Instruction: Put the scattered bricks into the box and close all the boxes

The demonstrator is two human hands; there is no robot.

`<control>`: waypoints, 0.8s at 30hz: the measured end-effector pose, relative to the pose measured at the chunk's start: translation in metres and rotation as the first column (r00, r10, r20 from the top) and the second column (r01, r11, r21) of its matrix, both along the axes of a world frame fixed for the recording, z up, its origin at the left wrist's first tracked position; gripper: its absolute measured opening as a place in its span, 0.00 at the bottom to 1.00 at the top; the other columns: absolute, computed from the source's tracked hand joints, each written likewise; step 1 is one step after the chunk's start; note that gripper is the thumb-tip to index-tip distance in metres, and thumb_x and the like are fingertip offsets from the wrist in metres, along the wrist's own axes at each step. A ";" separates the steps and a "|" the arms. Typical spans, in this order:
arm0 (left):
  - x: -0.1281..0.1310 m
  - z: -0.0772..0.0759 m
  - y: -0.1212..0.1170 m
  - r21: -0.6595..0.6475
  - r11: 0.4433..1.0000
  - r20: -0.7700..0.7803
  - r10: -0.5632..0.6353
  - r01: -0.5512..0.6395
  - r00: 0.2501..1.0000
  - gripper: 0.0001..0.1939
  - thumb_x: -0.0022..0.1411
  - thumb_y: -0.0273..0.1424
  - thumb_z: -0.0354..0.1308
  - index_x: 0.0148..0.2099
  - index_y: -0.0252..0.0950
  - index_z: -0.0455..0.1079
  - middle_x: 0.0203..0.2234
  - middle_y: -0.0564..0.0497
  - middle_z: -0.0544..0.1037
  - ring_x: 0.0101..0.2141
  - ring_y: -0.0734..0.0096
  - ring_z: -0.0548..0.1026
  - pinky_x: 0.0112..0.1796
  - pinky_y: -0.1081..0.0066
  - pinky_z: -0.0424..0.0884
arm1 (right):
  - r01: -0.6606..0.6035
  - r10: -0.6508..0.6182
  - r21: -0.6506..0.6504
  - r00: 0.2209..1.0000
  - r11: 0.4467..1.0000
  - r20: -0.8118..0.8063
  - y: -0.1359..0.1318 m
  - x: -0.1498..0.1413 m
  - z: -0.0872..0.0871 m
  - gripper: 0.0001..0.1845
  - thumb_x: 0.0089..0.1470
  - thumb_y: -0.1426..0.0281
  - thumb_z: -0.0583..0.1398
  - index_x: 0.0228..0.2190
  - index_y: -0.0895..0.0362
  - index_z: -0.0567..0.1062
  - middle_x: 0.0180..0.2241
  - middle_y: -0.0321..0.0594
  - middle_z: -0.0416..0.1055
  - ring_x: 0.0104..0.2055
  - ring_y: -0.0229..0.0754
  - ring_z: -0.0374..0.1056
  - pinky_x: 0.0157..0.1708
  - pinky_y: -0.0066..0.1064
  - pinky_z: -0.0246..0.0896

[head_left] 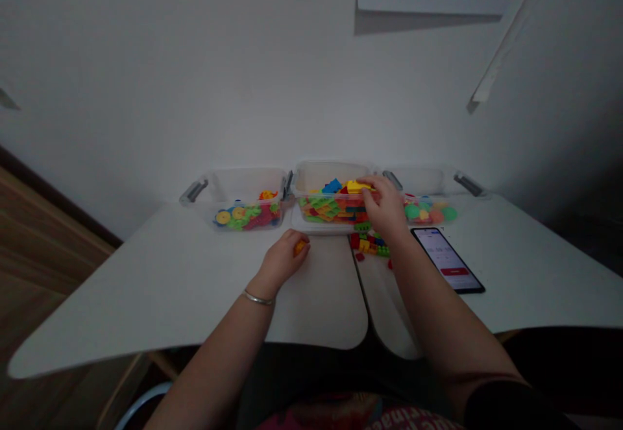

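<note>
Presently, the left hand [286,256] grips an orange piece [299,247] over the table [195,287] while the right hand [386,208], closure indeterminable, meets a yellow brick [355,187] in the middle bin [311,174], apparently a picking step, calling next for a firm pinch

- Left arm [219,346]: reaching forward and slanting inward, forearm bare.
- Left wrist [263,287]: nearly in line with the forearm, held low.
- Left hand [286,256]: back of the hand upward, fingers [298,238] curled in as a small grip.
- Right arm [433,307]: stretched further forward than the other, also slanting inward.
- Right wrist [400,240]: out ahead, well apart from the left one.
- Right hand [383,206]: fingers reaching over to the person's left, thumb below them; I can't tell how firmly they press.
</note>
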State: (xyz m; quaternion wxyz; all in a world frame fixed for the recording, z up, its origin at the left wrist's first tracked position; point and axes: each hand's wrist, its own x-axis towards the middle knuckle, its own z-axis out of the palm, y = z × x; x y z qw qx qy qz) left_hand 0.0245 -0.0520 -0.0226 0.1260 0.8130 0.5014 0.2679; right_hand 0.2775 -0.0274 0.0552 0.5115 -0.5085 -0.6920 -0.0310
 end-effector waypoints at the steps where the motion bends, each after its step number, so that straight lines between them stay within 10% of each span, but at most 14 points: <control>1: 0.000 0.000 0.000 0.000 1.000 0.002 -0.003 0.003 1.000 0.08 0.65 0.32 0.51 0.42 0.37 0.70 0.40 0.47 0.74 0.43 0.63 0.73 0.47 0.64 0.70 | -0.004 0.004 -0.021 1.000 1.000 0.030 0.003 0.000 -0.002 0.14 0.57 0.72 0.52 0.39 0.57 0.76 0.44 0.47 0.75 0.50 0.48 0.68 0.54 0.42 0.60; 18: 0.004 -0.004 0.004 0.011 1.000 0.052 -0.026 0.026 0.998 0.09 0.64 0.33 0.55 0.44 0.35 0.71 0.40 0.46 0.74 0.44 0.62 0.74 0.49 0.62 0.70 | 0.192 -0.209 0.083 0.914 0.978 0.349 0.008 -0.015 -0.036 0.22 0.55 0.69 0.57 0.51 0.64 0.70 0.59 0.56 0.65 0.64 0.58 0.55 0.65 0.56 0.38; 24: 0.005 -0.003 0.005 0.030 1.000 0.117 -0.011 0.007 0.993 0.10 0.63 0.32 0.58 0.46 0.36 0.69 0.41 0.46 0.74 0.45 0.63 0.74 0.50 0.61 0.69 | 0.179 -0.200 0.108 0.952 0.978 0.233 -0.009 -0.029 -0.042 0.30 0.54 0.69 0.57 0.58 0.64 0.63 0.63 0.57 0.58 0.67 0.59 0.46 0.63 0.59 0.42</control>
